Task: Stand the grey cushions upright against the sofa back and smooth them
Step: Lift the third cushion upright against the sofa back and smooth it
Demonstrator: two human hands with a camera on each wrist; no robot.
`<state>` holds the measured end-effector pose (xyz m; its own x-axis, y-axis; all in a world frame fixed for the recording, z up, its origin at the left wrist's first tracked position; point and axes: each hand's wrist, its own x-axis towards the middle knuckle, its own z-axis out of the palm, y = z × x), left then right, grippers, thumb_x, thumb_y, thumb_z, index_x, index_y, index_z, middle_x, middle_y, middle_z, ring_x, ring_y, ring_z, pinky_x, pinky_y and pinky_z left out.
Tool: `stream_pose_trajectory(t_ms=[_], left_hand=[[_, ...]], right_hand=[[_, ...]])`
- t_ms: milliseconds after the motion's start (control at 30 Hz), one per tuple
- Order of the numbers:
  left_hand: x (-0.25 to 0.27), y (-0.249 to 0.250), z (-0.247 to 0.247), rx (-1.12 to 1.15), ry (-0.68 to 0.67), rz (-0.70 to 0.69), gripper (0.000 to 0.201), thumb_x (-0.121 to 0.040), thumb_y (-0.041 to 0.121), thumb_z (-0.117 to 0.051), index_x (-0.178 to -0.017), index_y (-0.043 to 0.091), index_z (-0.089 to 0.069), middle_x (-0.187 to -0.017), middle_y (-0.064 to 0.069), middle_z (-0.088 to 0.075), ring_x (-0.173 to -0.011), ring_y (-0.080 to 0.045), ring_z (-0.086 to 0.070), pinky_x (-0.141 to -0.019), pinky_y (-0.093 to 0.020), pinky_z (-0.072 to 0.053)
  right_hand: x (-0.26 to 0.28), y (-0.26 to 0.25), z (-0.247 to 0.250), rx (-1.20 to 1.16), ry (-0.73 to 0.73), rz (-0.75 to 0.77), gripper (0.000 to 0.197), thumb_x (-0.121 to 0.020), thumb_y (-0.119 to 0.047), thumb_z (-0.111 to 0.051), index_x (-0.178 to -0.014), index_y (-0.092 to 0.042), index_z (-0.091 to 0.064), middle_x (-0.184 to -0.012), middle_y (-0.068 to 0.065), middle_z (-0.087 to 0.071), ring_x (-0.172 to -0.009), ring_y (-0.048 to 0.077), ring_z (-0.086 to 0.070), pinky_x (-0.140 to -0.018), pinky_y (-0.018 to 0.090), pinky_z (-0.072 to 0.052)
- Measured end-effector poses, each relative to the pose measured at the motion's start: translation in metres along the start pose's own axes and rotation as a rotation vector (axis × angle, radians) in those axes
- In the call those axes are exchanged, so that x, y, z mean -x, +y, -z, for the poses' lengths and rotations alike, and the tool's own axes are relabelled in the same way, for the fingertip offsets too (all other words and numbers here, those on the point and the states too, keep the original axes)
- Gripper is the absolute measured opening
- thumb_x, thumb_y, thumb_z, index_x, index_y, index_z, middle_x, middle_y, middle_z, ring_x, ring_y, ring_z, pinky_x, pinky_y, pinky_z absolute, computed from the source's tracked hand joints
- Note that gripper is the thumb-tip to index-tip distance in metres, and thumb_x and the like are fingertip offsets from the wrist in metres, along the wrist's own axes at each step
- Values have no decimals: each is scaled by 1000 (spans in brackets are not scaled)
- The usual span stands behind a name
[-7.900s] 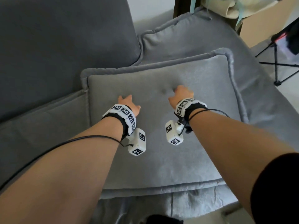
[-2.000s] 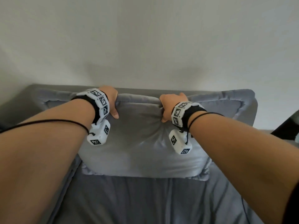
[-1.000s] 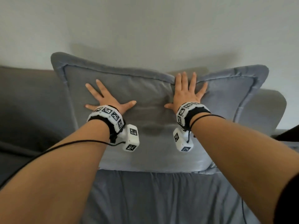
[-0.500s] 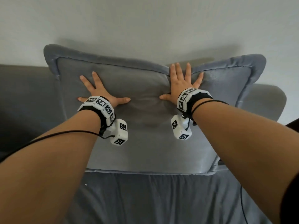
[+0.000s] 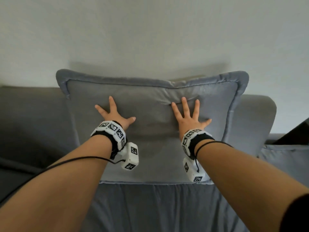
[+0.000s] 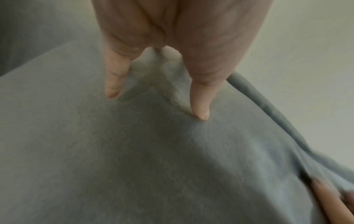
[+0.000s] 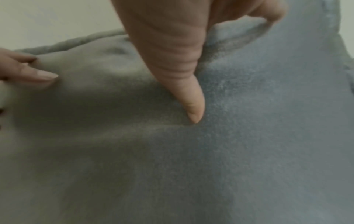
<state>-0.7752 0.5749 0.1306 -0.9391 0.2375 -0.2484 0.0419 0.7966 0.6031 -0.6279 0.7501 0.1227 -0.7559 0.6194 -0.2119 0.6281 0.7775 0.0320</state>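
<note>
A wide grey cushion (image 5: 155,101) with a piped border stands upright against the sofa back (image 5: 33,124); its top edge dips near the middle. My left hand (image 5: 115,115) lies flat on its left half with the fingers spread. My right hand (image 5: 188,116) presses flat on the right half, just below the dip. In the left wrist view my fingers (image 6: 200,94) dent the cushion (image 6: 153,151). In the right wrist view one finger (image 7: 184,84) pushes into the cushion's fabric (image 7: 258,136).
The grey sofa seat (image 5: 150,210) runs below the cushion, its cover lightly creased. A pale wall (image 5: 150,34) rises behind the sofa. The sofa back's right end (image 5: 257,124) shows past the cushion, with a dark object (image 5: 296,133) beyond it.
Two seconds ago both hands gripped the cushion's top edge; they then opened flat on its face. In the last half second they slid slightly down, and the right fingertips left the top edge.
</note>
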Motion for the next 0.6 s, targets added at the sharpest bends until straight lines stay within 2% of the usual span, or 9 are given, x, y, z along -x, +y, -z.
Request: stream_pose_trajectory(t_ms=[100, 167, 333, 600], left_hand=[[0, 7, -11, -78, -60, -25, 113, -76, 44, -76, -145, 52, 12, -152, -8, 40, -144, -51, -13, -116, -54, -25], [-9, 8, -14, -119, -92, -32, 112, -76, 44, -76, -145, 53, 12, -152, -8, 40, -143, -51, -16, -116, -55, -25], [-32, 9, -11, -103, -173, -38, 114, -73, 41, -79, -146, 52, 8, -151, -10, 41, -141, -51, -22, -106, -52, -43], [-42, 9, -13, -119, -203, -59, 114, -74, 42, -78, -146, 53, 10, -152, -12, 40, -140, -52, -23, -106, -53, -42]], right_hand=[[-3, 4, 1, 24, -15, -4, 127, -78, 4, -67, -140, -50, 29, -144, -8, 50, -134, 43, 39, -94, 77, -30], [-12, 5, 3, 30, -38, 0, 126, -78, 7, -66, -139, -51, 28, -143, -8, 51, -133, 44, 40, -92, 74, -35], [-27, 6, 8, 37, -79, 16, 126, -77, 6, -66, -139, -53, 27, -144, -10, 49, -133, 44, 40, -91, 75, -36], [-37, 3, 6, 58, -81, 16, 127, -77, 5, -67, -139, -52, 28, -145, -9, 49, -133, 44, 40, -91, 75, -36]])
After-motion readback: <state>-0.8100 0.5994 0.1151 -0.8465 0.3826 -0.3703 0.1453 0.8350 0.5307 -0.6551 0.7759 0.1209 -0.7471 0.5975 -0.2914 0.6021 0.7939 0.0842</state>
